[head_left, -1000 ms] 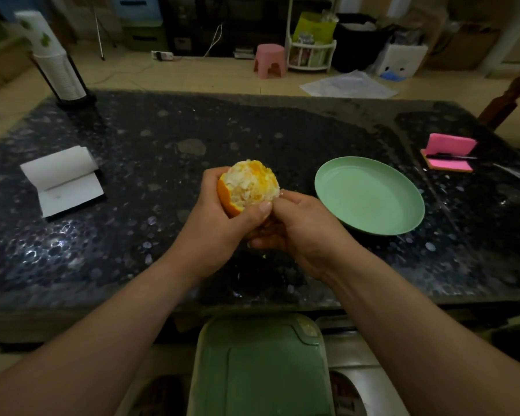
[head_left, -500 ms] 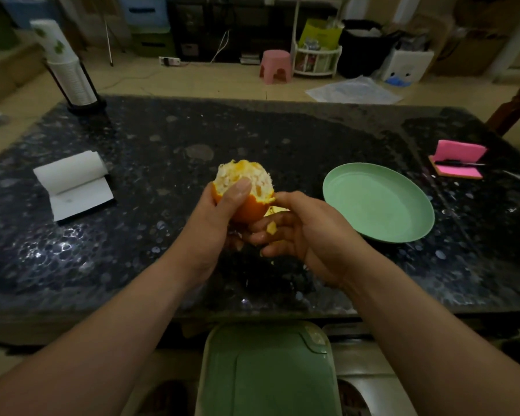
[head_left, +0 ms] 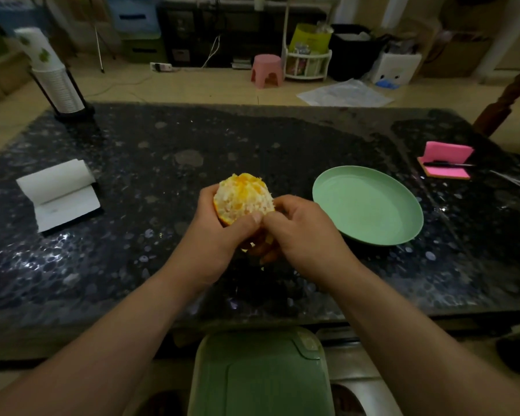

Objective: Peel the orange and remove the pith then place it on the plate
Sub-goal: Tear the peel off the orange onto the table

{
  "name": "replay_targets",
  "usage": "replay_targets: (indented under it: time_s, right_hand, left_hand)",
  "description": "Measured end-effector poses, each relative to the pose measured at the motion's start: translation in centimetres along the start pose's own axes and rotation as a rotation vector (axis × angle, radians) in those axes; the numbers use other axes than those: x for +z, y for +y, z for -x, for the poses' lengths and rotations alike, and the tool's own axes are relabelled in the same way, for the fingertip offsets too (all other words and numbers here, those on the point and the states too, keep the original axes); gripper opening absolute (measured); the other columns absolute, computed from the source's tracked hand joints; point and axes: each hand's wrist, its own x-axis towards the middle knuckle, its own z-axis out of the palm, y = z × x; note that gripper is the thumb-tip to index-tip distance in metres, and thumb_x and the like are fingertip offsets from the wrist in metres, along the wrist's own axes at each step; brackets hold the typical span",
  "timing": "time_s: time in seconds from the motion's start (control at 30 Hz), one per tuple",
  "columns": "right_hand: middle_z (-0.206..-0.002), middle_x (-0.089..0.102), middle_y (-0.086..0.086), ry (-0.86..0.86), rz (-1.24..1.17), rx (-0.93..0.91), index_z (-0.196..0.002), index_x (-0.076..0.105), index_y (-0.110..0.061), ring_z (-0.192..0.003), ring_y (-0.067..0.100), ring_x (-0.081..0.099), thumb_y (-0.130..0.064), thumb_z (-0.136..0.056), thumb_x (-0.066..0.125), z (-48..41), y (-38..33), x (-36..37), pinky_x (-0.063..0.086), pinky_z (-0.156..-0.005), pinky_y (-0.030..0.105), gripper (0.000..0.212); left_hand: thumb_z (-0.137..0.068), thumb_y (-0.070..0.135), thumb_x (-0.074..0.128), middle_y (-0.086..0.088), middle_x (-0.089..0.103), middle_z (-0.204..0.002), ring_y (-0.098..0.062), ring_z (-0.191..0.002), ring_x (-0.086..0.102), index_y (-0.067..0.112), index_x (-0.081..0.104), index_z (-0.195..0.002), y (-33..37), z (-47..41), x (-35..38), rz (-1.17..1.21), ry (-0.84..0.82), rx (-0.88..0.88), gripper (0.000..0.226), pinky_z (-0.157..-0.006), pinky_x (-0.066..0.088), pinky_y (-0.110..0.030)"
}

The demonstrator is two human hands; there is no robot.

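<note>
Counter point(head_left: 252, 145): dark, speckled, carries everything.
Plate point(head_left: 370, 205): green, just right of the hands, within easy reach for the fruit.
Left hand point(head_left: 216, 235): curled round the orange, steadying it above the counter.
Right hand point(head_left: 303, 235): fingers curled onto its lower side, probably still stripping it.
Orange point(head_left: 243, 196): mostly stripped, whitish, held between both hands.

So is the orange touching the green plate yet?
Apart. The head view shows the orange held in the left hand and right hand, with dark table showing between it and the plate.
</note>
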Motion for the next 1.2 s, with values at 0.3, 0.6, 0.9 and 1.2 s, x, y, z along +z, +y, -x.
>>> replay_targets:
  time_s: [0.3,0.6,0.9,1.2]
  right_hand:
    - [-0.087,0.08,0.008,0.058,-0.051,-0.029,-0.129,0.066,-0.016,-0.073,0.021,0.079,-0.013,-0.105,0.056,0.2,0.6,0.4,0.068,-0.07,0.044,0.027]
    - [-0.099,0.078,0.024,-0.058,-0.397,0.107,-0.127,0.067,-0.012,-0.08,0.026,0.077,-0.021,-0.112,0.042,-0.7,0.7,0.6,0.061,-0.066,0.036,0.031]
    - [-0.123,0.072,0.007,0.041,-0.346,0.179,-0.128,0.071,-0.016,-0.109,0.023,0.074,-0.029,-0.112,0.052,-2.6,2.2,0.9,0.067,-0.087,0.042,0.028]
    - [-0.11,0.081,-0.002,-0.04,-0.11,-0.019,-0.134,0.072,-0.026,-0.101,0.015,0.078,-0.031,-0.108,0.063,-2.6,2.0,0.0,0.066,-0.089,0.044,0.028]
  left_hand:
    - [-0.078,0.052,0.083,0.004,0.068,-0.133,-0.015,-0.117,0.071,0.035,0.044,-0.146,-0.6,-0.2,0.2,0.038,0.025,-0.019,0.08,-0.099,0.06,-0.044]
    - [-0.08,0.048,0.085,-0.002,0.07,-0.132,-0.019,-0.113,0.074,0.027,0.047,-0.144,-0.3,-0.8,0.0,0.185,0.065,-0.077,0.077,-0.092,0.062,-0.042]
    - [-0.096,0.038,0.076,0.0,0.066,-0.132,-0.021,-0.108,0.074,0.03,0.04,-0.146,-1.4,-1.5,-0.1,0.144,0.126,-0.189,0.062,-0.069,0.059,-0.029]
    - [-0.077,0.037,0.083,-0.008,0.067,-0.135,-0.028,-0.11,0.074,0.026,0.048,-0.142,-0.8,-1.7,-1.1,0.238,0.051,-0.202,0.074,-0.092,0.062,-0.049]
